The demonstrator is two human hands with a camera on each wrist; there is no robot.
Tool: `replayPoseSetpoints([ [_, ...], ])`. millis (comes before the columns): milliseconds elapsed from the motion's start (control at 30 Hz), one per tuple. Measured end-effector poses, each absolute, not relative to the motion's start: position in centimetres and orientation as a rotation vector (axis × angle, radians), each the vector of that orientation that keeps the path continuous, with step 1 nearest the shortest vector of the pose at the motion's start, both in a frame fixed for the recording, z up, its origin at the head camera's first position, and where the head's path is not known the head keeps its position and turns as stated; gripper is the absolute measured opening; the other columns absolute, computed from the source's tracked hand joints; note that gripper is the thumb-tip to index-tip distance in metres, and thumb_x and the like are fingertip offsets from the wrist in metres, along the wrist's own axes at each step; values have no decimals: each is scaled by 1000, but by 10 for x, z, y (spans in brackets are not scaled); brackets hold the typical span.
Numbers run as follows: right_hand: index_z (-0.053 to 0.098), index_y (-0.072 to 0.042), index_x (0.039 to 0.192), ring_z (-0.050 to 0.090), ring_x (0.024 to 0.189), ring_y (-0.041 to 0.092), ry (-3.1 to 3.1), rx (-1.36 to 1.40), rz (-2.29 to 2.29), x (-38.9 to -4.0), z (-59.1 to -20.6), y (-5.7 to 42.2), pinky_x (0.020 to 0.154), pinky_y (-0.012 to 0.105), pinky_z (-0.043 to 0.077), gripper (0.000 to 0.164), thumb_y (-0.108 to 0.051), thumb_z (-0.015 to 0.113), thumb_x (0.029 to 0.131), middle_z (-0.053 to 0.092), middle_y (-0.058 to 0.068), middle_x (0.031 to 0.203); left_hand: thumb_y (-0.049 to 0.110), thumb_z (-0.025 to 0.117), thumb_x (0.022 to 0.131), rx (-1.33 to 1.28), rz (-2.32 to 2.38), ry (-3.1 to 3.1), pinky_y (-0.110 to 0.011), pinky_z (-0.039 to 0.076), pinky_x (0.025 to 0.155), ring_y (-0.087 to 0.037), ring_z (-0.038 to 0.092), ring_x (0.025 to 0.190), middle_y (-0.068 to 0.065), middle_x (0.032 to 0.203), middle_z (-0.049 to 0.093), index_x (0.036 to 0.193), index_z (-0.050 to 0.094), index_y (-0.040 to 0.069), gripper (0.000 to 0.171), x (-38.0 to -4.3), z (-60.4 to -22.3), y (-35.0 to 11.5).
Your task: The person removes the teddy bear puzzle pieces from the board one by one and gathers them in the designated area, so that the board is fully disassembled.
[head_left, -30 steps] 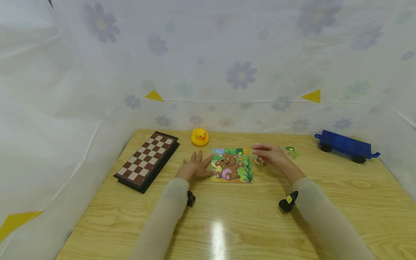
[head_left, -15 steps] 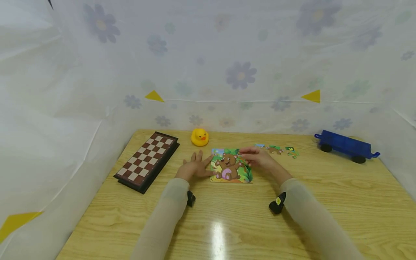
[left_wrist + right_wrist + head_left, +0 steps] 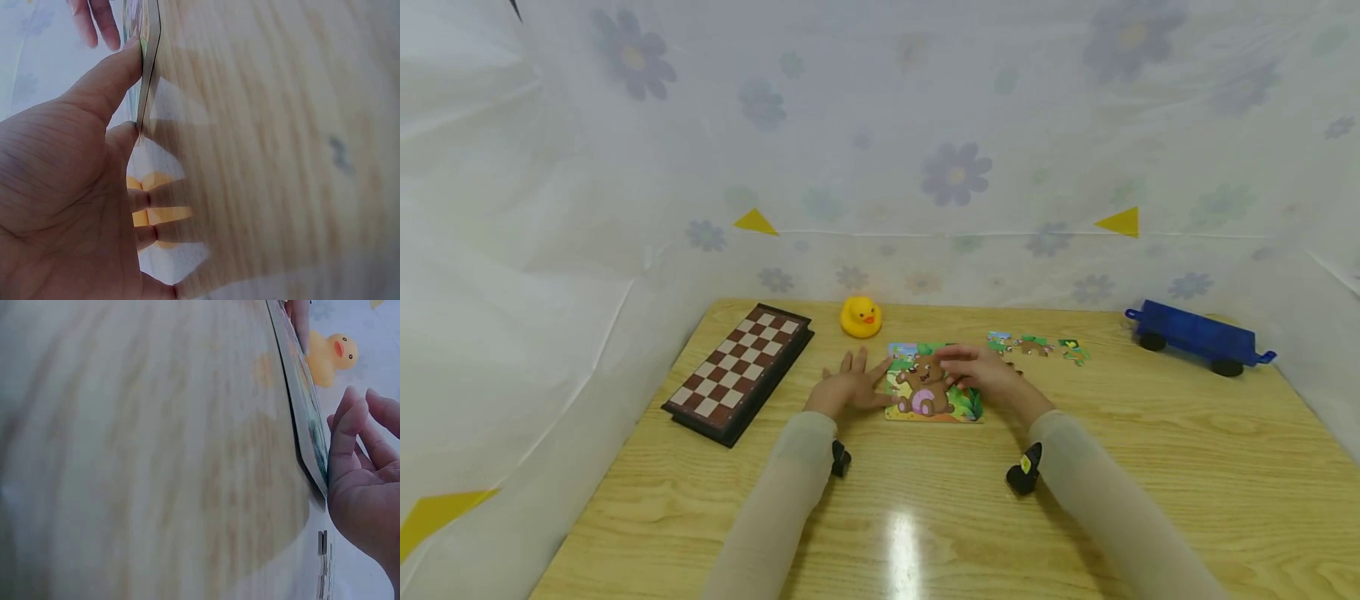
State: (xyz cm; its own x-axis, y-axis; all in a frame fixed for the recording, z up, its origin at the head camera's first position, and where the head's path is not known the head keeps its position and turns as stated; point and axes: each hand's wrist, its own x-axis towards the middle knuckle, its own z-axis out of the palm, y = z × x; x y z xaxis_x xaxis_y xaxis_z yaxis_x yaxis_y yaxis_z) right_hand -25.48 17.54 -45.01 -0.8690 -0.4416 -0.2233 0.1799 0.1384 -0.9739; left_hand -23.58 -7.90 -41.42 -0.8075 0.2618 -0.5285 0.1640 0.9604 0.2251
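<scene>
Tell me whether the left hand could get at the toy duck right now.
Likely yes: in the head view nothing stands between the left hand and the yellow toy duck just beyond it, though that hand touches the bear puzzle and would probably have to leave it.

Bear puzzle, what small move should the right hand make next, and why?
Probably lower the right hand onto the bear puzzle: it hovers over the right part, the left hand touches the left edge, and loose pieces lie nearby. Whether it pinches one is unclear.
</scene>
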Motion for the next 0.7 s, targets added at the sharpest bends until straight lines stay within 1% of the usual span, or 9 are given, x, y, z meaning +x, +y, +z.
replayPoseSetpoints([
  [167, 47, 2, 137, 59, 73, 11, 2006, -266, -1684, -258, -453, 175, 60, 22, 49, 46, -19, 56, 96, 59, 9, 107, 65, 46, 88, 300, 236, 2528, -65, 0, 108, -32, -12, 143, -11, 158, -13, 151, 3, 40, 80, -236, -415, -79],
  [233, 46, 3, 137, 58, 72, 11, 2019, -278, -1659, -259, -454, 174, 59, 23, 49, 47, -19, 55, 97, 59, 11, 108, 65, 46, 88, 298, 237, 2526, -65, 0, 108, -32, -13, 143, -10, 157, -13, 151, 3, 40, 80, -236, -415, -79],
  [400, 48, 0, 136, 56, 69, 11, 2037, -221, -1642, -259, -451, 171, 59, 23, 49, 45, -20, 56, 97, 57, 9, 112, 66, 46, 88, 294, 237, 2527, -65, 0, 108, -32, -13, 143, -10, 157, -14, 151, 3, 41, 80, -236, -416, -79],
  [500, 50, -2, 135, 50, 64, 10, 2039, -169, -1638, -260, -449, 168, 57, 23, 45, 44, -21, 57, 96, 57, 4, 104, 66, 46, 88, 295, 244, 2531, -65, 0, 108, -32, -13, 143, -10, 157, -14, 151, 3, 41, 80, -237, -417, -79],
  [633, 49, -3, 136, 42, 59, 9, 2037, -135, -1647, -261, -445, 165, 54, 22, 41, 44, -21, 56, 96, 53, 2, 88, 66, 46, 87, 295, 247, 2532, -65, -1, 108, -32, -13, 143, -10, 157, -14, 151, 3, 41, 81, -237, -417, -79],
  [700, 49, -4, 136, 41, 58, 8, 2038, -122, -1659, -261, -444, 163, 53, 21, 40, 44, -20, 56, 97, 53, 1, 86, 66, 46, 87, 296, 245, 2532, -65, -1, 108, -32, -13, 143, -10, 157, -14, 151, 3, 41, 81, -237, -417, -79],
])
